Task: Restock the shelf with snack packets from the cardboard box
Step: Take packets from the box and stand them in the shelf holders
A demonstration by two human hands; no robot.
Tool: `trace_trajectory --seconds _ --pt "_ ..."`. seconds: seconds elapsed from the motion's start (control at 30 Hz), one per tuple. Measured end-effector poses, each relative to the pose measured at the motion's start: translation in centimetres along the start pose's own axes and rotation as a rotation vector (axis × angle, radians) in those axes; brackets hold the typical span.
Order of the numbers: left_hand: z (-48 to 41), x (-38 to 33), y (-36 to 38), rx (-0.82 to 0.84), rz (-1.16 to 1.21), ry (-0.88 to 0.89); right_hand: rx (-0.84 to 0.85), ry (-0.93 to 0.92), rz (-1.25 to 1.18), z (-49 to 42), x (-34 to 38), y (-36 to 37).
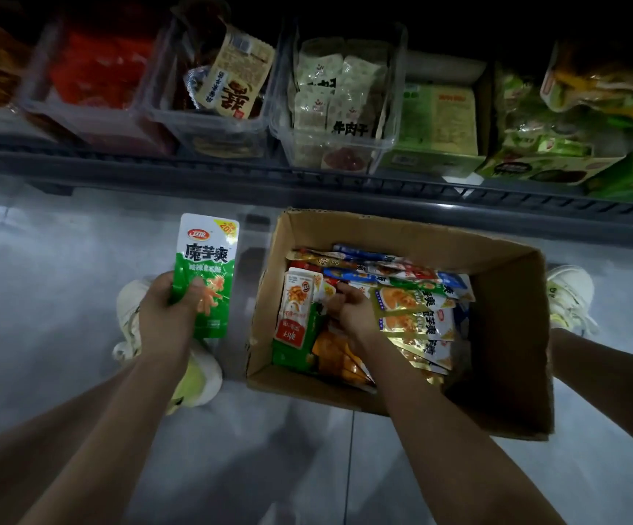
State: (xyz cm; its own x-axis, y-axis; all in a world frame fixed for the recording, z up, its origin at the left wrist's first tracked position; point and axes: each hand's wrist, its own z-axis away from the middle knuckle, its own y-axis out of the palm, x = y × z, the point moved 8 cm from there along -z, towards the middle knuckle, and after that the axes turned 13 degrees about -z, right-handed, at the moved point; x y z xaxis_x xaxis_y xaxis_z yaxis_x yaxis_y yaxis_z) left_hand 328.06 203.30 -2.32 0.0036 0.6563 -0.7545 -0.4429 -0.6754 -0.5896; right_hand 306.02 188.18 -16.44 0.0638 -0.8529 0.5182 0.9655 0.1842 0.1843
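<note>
While the shelf (pixel 231 176) runs dark across the top, the open cardboard box (pixel 508 335) sits on the floor (pixel 61 259) below, heaped with glossy snack packets (pixel 413 308); left hand (pixel 167 308) grips a green-and-white packet (pixel 205 267) upright beside it, right hand (pixel 349 308) curls among the heap, grip unclear.

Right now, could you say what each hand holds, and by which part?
Left hand: a green packet, gripped by its lower half. Right hand, in the box: cannot tell.
</note>
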Motion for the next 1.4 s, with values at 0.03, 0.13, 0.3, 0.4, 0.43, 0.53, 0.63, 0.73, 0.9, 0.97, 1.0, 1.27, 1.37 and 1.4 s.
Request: trace_trajectory --seconds 0.03,0.13,0.3,0.4,0.43,0.53,0.63,0.73,0.9,0.97,1.0,1.27,1.37,1.4 --pt "-0.1 0.1 0.1 0.007 -0.004 0.000 -0.020 0.005 0.032 -0.2 -0.1 0.2" --pt "-0.2 0.3 0.5 0.026 -0.018 0.000 -0.042 -0.022 0.148 -0.7 -0.2 1.0" --pt "0.1 0.4 0.7 0.031 -0.038 -0.010 -0.080 -0.015 0.104 -0.8 -0.6 1.1" --pt "0.8 -0.2 0.5 0.036 -0.032 0.003 -0.063 -0.007 0.084 0.1 -0.7 1.1" --pt "1.1 -0.5 0.3 0.036 -0.029 0.007 -0.058 -0.015 0.080 0.4 -0.6 1.0" --pt "1.8 -1.4 -0.2 0.034 -0.032 0.035 -0.077 -0.070 0.057 2.2 0.7 0.2" --pt "2.6 -2.2 -0.5 0.041 -0.039 0.049 -0.113 -0.172 0.067 4.0 3.1 -1.9" --pt "3.8 -3.3 -0.2 0.077 -0.011 0.056 -0.126 -0.277 0.072 6.0 6.2 -4.6" --pt "6.4 -5.4 0.9 0.177 -0.021 0.123 -0.070 -0.333 -0.050 9.8 10.5 -7.3" --pt "7.6 -6.4 1.4 0.231 -0.001 0.114 0.026 -0.316 -0.107 11.1 11.2 -7.1" --pt "8.2 -6.8 1.7 0.264 0.014 0.102 0.086 -0.311 -0.124 11.9 11.4 -6.6" --pt "11.9 -8.3 2.5 0.475 0.105 0.054 0.296 -0.333 -0.055 16.8 10.3 0.2" --pt "13.0 -7.8 2.3 0.542 0.066 0.092 0.317 -0.299 -0.118 17.1 8.9 1.6" --pt "13.1 -7.3 2.1 0.538 0.048 0.101 0.329 -0.286 -0.131 17.2 8.4 2.0"
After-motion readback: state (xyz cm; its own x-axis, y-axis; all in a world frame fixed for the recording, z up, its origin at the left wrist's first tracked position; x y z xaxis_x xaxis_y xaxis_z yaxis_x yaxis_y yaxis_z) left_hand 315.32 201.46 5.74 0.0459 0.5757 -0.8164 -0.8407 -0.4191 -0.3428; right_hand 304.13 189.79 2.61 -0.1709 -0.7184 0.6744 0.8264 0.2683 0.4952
